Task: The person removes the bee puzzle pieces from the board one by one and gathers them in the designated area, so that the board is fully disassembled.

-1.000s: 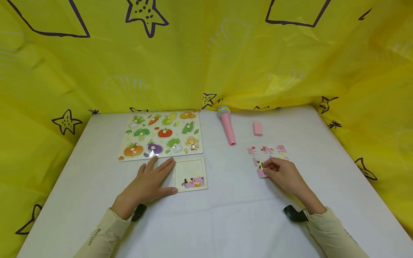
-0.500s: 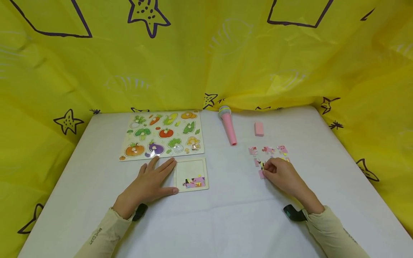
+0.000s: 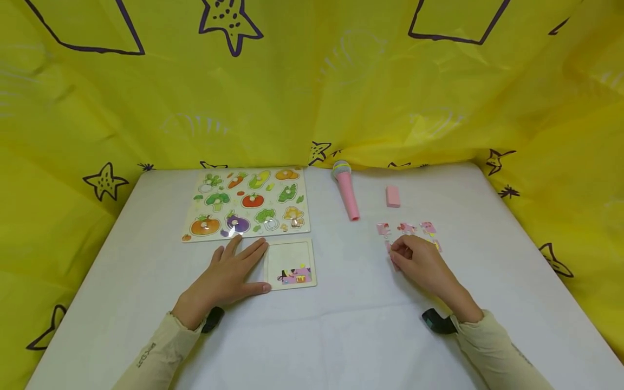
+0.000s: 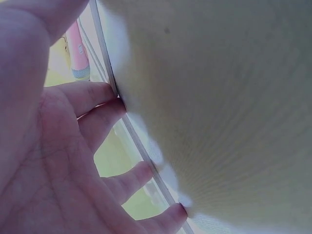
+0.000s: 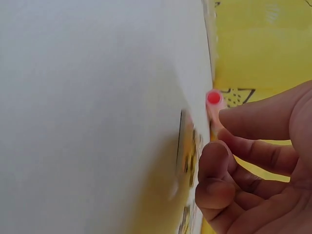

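Note:
My left hand [image 3: 231,273] lies spread on the table, thumb and fingertips along the left edge of a small puzzle tray [image 3: 314,262]. A few joined puzzle pieces [image 3: 296,275] fill the tray's lower right part. In the left wrist view the left hand's fingers [image 4: 105,124] stretch straight to a thin edge. On the right, my right hand [image 3: 421,260] reaches low over loose pink puzzle pieces [image 3: 406,228], covering some. The right wrist view shows curled fingers [image 5: 214,192] close to puzzle pieces [image 5: 185,146]; I cannot tell whether thumb and forefinger pinch one.
A vegetable peg puzzle board [image 3: 229,187] lies behind my left hand. Toward the back are a pink toy microphone [image 3: 348,194] and a pink block [image 3: 392,196]. Yellow patterned cloth [image 3: 273,108] rises around the back and sides of the white table [image 3: 341,341].
My right hand has shifted slightly left, and now hides pieces that showed beside its fingertips before. The left hand stays at the tray.

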The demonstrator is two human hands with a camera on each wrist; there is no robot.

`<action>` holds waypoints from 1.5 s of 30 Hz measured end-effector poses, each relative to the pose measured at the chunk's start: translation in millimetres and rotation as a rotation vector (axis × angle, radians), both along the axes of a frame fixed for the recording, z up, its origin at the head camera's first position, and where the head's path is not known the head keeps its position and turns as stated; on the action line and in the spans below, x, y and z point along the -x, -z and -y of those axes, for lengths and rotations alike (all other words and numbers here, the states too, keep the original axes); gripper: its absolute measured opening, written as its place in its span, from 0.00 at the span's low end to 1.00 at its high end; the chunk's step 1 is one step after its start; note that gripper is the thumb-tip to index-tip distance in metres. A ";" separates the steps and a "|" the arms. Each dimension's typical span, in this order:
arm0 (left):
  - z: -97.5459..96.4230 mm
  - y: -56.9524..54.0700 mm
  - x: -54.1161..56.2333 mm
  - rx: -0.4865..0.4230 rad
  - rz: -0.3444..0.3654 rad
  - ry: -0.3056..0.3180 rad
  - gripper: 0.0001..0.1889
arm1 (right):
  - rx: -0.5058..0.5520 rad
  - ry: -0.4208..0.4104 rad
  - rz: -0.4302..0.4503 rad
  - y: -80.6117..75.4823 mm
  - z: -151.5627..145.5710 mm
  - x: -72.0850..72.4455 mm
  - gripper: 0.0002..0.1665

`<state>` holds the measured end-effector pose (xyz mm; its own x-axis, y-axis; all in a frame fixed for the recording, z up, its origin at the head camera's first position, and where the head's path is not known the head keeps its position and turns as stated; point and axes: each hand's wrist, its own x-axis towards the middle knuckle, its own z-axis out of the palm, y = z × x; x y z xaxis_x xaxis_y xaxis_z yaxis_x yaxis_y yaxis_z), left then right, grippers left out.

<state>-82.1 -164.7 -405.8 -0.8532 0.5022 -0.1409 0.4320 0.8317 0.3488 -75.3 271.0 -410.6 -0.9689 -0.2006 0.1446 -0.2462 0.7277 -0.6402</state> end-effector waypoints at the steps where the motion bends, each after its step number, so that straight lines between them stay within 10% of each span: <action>1: -0.1 -0.5 0.0 0.001 0.000 0.000 0.49 | 0.007 -0.010 -0.007 -0.1 3.6 0.9 0.04; 45: -2.3 -1.7 0.0 0.001 0.008 -0.013 0.48 | 0.032 -0.486 -0.010 -7.5 168.2 3.2 0.07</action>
<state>-82.1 -162.4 -404.1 -0.8587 0.4906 -0.1481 0.4181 0.8378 0.3510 -78.4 102.8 -403.2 -0.7626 -0.6249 0.1670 -0.5589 0.5066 -0.6565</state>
